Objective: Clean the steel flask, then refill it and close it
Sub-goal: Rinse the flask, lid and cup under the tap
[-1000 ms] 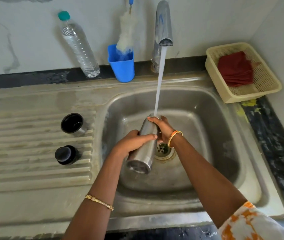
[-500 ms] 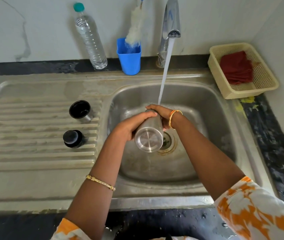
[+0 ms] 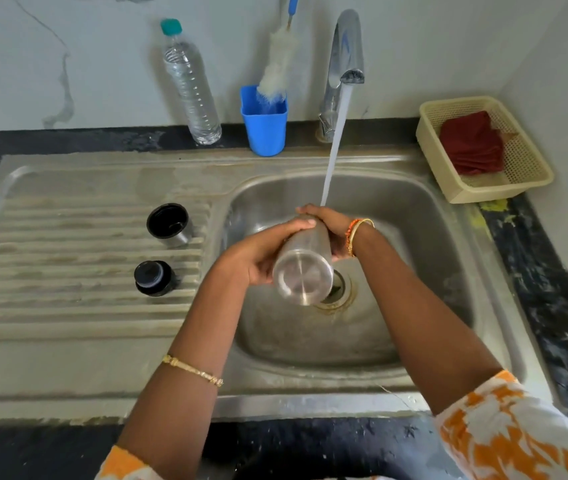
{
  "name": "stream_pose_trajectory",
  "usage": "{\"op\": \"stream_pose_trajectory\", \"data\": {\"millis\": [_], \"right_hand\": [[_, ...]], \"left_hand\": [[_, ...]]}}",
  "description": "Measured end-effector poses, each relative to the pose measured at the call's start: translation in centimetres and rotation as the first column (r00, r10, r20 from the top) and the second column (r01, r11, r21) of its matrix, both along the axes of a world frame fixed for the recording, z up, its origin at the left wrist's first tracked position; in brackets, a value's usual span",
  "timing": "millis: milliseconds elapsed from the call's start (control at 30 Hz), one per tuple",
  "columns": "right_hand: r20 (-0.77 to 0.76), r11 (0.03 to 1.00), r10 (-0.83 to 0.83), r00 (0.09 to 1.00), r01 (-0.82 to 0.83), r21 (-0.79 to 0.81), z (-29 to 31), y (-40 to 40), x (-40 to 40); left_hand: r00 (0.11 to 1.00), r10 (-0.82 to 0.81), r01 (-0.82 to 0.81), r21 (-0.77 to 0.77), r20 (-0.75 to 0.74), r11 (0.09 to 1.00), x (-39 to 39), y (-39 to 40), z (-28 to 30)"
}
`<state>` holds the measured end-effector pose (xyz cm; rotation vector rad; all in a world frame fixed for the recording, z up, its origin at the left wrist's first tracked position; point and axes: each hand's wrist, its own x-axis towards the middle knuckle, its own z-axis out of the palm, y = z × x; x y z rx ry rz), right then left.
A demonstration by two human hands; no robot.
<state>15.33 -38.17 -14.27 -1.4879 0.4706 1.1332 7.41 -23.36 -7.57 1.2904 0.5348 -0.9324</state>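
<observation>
Steel sink (image 3: pixel 448 237) and ribbed drainboard (image 3: pixel 68 306) filled the view, tap (image 3: pixel 346 50) running. Over the last second the steel flask (image 3: pixel 305 268) had tipped up until its round base faced the camera, mouth toward the stream. Left hand (image 3: pixel 258 254) was wrapped around its body; right hand (image 3: pixel 331 226) was clasped over the far end. Rinsing seemed underway. Its black stopper (image 3: pixel 153 277) and cup lid (image 3: pixel 169 224) waited aside, so refilling and closing remained.
</observation>
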Motion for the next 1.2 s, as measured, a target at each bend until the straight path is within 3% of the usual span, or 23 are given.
{"op": "stream_pose_trajectory", "data": {"millis": [167,367,467,600,667,767,833,900,1000,1200], "right_hand": [[0.092,0.999,-0.039,0.995,0.036,0.035,1.7,0.7,0.3],[0.401,0.998,-0.02,0.916,0.041,-0.044,2.9,2.6,-0.1],[0.307,0.997,0.022,0.951,0.002,-0.078,2.0,3.1,-1.0],[0.168,0.996,0.048,0.985,-0.034,-0.089,0.6,2.0,-2.5],[0.116,0.989,-0.146,0.982,0.149,-0.018,-0.3,0.9,-4.6],[-0.023,0.856,-0.484,0.875,0.479,0.196,-1.9,-0.4,-7.6],[-0.143,0.887,-0.435,0.889,0.451,0.101,-1.6,-0.2,-7.4],[-0.241,0.954,-0.297,0.924,0.295,-0.043,-0.3,0.2,-6.6],[-0.225,0.971,-0.23,0.947,0.209,-0.114,0.8,0.4,-6.1],[-0.069,0.96,-0.244,0.967,0.23,-0.162,1.8,0.9,-5.2]], "left_hand": [[0.997,-0.053,0.048,0.07,0.064,0.996,-0.3,0.1,0.1],[0.972,-0.104,0.046,0.262,0.213,0.964,-1.7,0.8,-2.4],[0.972,-0.187,0.131,0.336,0.142,0.933,-2.5,0.7,-2.1],[0.989,-0.144,0.133,0.239,0.028,0.962,-3.1,0.8,-1.6],[0.994,-0.112,0.107,0.227,0.009,0.968,-3.2,0.9,-1.5],[0.994,-0.107,0.105,0.221,-0.001,0.97,-3.5,1.0,-0.6],[0.995,-0.098,0.092,0.244,0.012,0.966,-3.7,1.1,-0.1],[0.995,-0.099,0.092,0.25,0.015,0.964,-3.9,1.2,0.1],[0.995,-0.103,0.098,0.232,0.012,0.968,-3.9,1.6,-0.1],[0.993,-0.119,0.111,0.213,0.023,0.971,-3.8,2.3,-0.1]]}}
